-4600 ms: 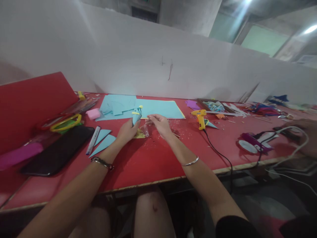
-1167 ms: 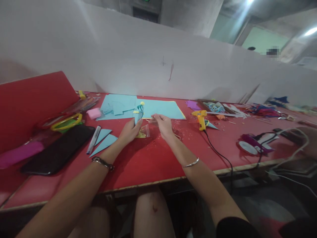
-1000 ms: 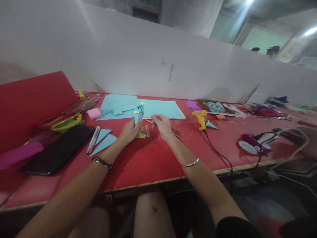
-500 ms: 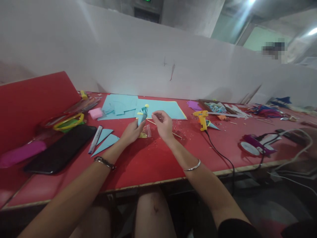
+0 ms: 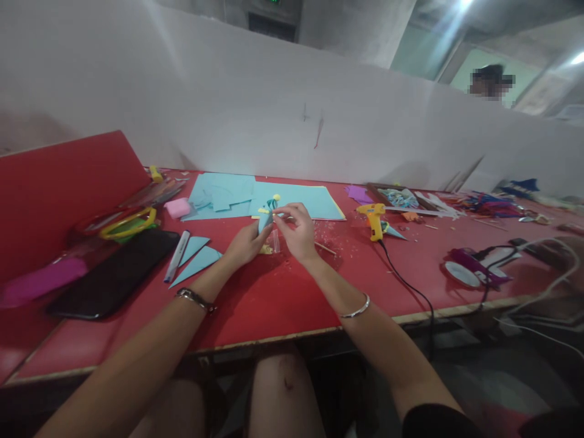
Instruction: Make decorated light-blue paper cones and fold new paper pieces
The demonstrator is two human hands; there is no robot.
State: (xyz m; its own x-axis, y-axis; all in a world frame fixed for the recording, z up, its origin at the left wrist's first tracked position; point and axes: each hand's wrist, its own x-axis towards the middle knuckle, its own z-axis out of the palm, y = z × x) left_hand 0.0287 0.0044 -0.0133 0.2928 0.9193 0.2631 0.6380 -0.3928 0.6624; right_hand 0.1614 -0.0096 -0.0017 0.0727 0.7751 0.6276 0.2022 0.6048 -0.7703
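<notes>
My left hand point(image 5: 247, 243) is closed round the lower part of a light blue paper cone point(image 5: 264, 222), which carries yellow trim and a yellow ball point(image 5: 276, 198) at its top. Close against the cone's right side is my right hand point(image 5: 297, 231), thumb and fingertips pinched together. Whatever sits in that pinch is too small to make out. Below the hands lies a small clear plastic bag point(image 5: 275, 241) with yellow bits beside it. A thin wooden stick point(image 5: 325, 249) rests to the right of my right wrist.
Blue paper sheets point(image 5: 301, 198) lie at the back. On the right are a yellow glue gun point(image 5: 373, 219) with its cord, another blue cone point(image 5: 396, 232) and a purple tape roll point(image 5: 474, 275). To the left lie blue paper pieces point(image 5: 201, 263), a marker point(image 5: 177, 257) and a black phone point(image 5: 114, 274).
My right hand has moved left to the cone, its fingertips now by the cone's side. The cone has shifted slightly right and down in my left hand.
</notes>
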